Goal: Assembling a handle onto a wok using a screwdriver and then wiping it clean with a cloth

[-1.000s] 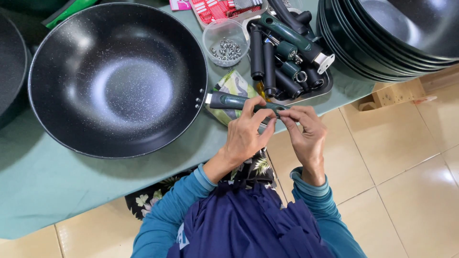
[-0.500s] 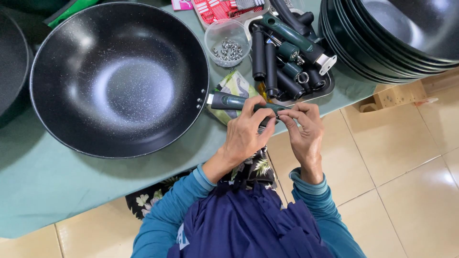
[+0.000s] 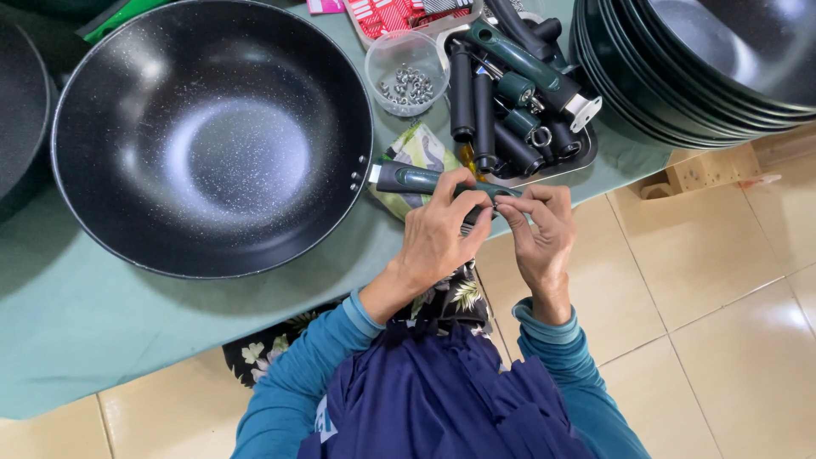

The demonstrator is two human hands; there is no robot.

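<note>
Here, at a green-covered table (image 3: pixel 102 331), a person's left hand (image 3: pixel 438 242) was wrapped around the dark green handle (image 3: pixel 416 179) that met the rim of a large black speckled wok (image 3: pixel 212 136), fingers curled firmly over the grip. The right hand (image 3: pixel 540 234) pinched narrowly at the handle's free end, its fingertips (image 3: pixel 510 204) pressed together; whatever small piece they held could not be made out.

Just behind the hands, a clear plastic cup (image 3: pixel 408 72) held a small heap of silvery screws (image 3: pixel 410 85). Beside it a metal tray (image 3: pixel 578 153) carried a jumble of loose black and green handles (image 3: pixel 510 93), some lying across others. A stack of black woks (image 3: pixel 680 59) stood at the table's far right, cut off by the frame, as was another dark pan (image 3: pixel 21 110) at the left edge. A patterned cloth (image 3: pixel 416 149) lay half hidden under the handle.
</note>
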